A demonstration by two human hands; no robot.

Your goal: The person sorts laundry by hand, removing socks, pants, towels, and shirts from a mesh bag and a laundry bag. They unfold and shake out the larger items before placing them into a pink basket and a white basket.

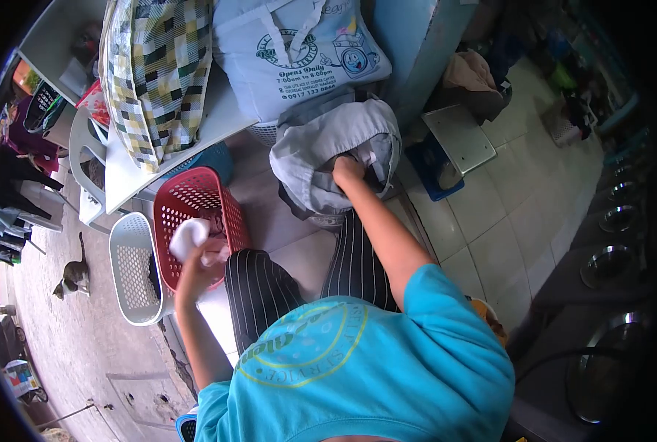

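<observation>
Over the red laundry basket (160,254), my left hand (194,274) is closed on a white cloth (190,236), slightly blurred. A pale pink cloth (215,253) shows right beside those fingers, and darker clothes lie deeper in the basket. My right hand (348,172) reaches into the mouth of a grey cloth bag (306,144) between my knees and the table. Its fingers look curled among dark and light clothes; their tips are hidden, so what they grip cannot be made out.
A white basket (131,274) stands left of the red one. On the white table (225,110) sit a checkered bag (155,81) and a printed laundry bag (299,55). A platform scale (459,140) is at right. A cat (76,276) sits on the left floor; round-doored machines (610,265) line the right.
</observation>
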